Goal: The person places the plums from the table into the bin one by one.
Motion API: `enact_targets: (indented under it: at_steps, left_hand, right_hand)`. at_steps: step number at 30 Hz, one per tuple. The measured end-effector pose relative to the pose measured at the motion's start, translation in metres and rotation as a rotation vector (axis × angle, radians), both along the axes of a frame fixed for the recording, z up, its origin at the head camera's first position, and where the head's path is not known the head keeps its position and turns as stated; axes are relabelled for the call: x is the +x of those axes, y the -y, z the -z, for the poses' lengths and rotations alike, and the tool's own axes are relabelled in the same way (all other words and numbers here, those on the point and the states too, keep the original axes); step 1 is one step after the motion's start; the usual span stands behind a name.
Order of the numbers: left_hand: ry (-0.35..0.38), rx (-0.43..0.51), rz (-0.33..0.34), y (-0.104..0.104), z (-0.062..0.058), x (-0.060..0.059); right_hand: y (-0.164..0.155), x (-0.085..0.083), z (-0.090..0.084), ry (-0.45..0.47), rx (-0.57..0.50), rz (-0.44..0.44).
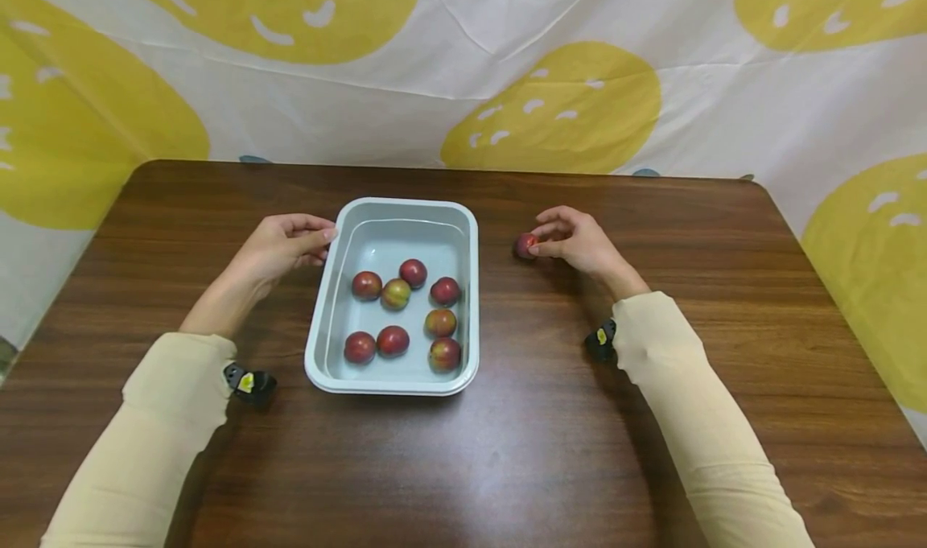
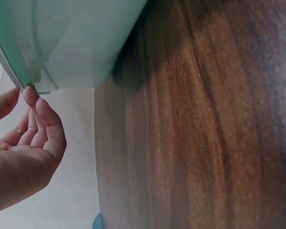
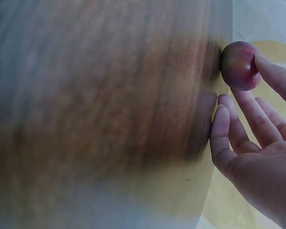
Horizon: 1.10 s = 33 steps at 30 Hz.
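Note:
A pale blue-grey plastic tub (image 1: 394, 379) stands on the table with several red and yellow-green plums (image 1: 393, 341) spread over its bottom. On its left side, near the far corner, my left hand (image 1: 286, 246) pinches the rim between thumb and fingers. The left wrist view has the thumb and fingertip of that hand (image 2: 31, 138) meeting at the tub's edge. To the right of the tub, my right hand (image 1: 579, 242) holds a single dark red plum (image 1: 525, 245) between thumb and fingers, low at the tabletop. The plum (image 3: 240, 66) has the thumb tip against its side.
Under everything is a dark brown wood-grain table (image 1: 507, 451) with rounded far corners. Behind its far edge hangs a white cloth (image 1: 405, 89) printed with big yellow fruit shapes. Black straps with small cameras (image 1: 249, 383) sit at both sleeve cuffs.

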<state>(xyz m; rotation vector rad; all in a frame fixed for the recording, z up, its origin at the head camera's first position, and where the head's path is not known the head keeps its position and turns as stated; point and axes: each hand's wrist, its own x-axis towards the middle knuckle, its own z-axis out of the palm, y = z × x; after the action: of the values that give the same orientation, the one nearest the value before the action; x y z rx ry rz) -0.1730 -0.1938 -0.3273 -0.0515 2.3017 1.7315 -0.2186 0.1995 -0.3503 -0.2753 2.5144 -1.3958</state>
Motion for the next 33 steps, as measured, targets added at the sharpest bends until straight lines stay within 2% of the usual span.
enact_targets:
  at_steps: [18, 27, 33]
  left_hand:
    - [0.005, -0.003, 0.0, -0.0011, -0.0012, 0.0019]
    - [-0.006, -0.002, -0.025, -0.0018, 0.0017, 0.0011]
    - [-0.009, 0.021, -0.015, 0.0009, 0.0041, -0.0011]
  right_hand:
    - [-0.0001, 0.0006, 0.0014, -0.014, 0.016, -0.002]
    - [0.0006, 0.0005, 0.0004, -0.003, 0.002, 0.008]
    - [0.0015, 0.0012, -0.0024, 0.002, -0.017, 0.006]
